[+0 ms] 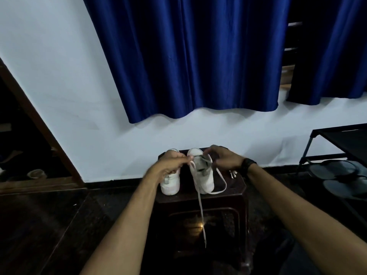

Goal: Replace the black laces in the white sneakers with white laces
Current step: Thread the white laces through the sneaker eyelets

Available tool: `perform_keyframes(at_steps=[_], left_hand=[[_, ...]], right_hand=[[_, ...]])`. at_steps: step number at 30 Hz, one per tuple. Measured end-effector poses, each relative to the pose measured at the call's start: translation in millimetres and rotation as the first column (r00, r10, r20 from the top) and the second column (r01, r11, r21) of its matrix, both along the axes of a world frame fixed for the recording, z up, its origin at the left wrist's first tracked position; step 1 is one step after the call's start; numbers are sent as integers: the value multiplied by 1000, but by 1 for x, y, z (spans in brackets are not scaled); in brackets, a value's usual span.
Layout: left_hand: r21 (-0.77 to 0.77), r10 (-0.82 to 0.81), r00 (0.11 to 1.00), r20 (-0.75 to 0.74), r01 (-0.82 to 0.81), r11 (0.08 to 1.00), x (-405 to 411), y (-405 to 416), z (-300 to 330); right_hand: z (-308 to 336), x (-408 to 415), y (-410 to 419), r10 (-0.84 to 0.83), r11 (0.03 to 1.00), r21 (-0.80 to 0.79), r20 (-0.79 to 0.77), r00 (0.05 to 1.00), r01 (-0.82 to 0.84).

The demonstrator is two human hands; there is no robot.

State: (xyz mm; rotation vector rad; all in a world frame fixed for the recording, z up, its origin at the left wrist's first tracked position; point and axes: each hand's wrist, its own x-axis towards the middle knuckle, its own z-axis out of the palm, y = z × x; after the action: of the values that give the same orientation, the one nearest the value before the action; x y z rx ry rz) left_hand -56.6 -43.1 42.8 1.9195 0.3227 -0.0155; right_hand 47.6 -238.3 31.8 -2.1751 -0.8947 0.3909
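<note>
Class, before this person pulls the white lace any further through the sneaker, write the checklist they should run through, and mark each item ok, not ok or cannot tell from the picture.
1. Both sneakers sit on the stool: ok.
2. Left hand pinches the white lace: ok.
3. Right hand has a grip at the right sneaker: cannot tell, fingers curl at its top.
4. Lace's loose end is off the floor: ok, it hangs over the stool's front edge.
5. Black lace is fully out: cannot tell.
6. Left sneaker is laced: cannot tell, hand covers it.
</note>
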Motion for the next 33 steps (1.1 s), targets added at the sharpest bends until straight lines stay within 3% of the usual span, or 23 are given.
perform_keyframes(at_steps=[1,3,9,12,14,15,16,18,21,27,31,33], left_hand=[[4,-15,1000,17,15,1000,5,-9,-1],[23,-21,999,45,20,1000,14,-20,-3],[77,-90,995,-50,93,993,19,10,-17],[81,-44,998,-51,48,996,25,10,-25],[95,-27,999,-23,29,995,33,0,-27],[97,-35,999,4,35,995,38,-7,-27],[94,-47,998,31,44,995,43,-13,-27],[89,-57,995,80,50,995,56,-23,-29],[80,19,994,107,-28,996,70,-26,-35],[53,191,977,96,-196,979,74,-14,-42],[76,411,902,129,-422,903,82,2,-48],[203,417,908,46,-417,886,92,-1,-47]], right_hand=[[7,-12,8,133,985,141,-250,959,-99],[10,-22,20,264,962,176,-423,867,-208],[-20,10,-3,86,974,226,-286,954,-20],[-30,20,-13,23,993,118,-246,969,6],[-38,26,-11,16,999,-51,-4,1000,-17],[-39,27,-8,0,998,-65,169,986,11],[-39,29,-3,-38,999,6,221,974,37],[-37,29,8,6,986,166,78,997,-19],[-34,31,24,122,974,205,-125,985,-94],[-50,48,28,69,983,175,-70,995,-55],[-40,58,34,-199,923,329,-31,980,198],[-29,63,45,-314,872,392,-10,949,293]])
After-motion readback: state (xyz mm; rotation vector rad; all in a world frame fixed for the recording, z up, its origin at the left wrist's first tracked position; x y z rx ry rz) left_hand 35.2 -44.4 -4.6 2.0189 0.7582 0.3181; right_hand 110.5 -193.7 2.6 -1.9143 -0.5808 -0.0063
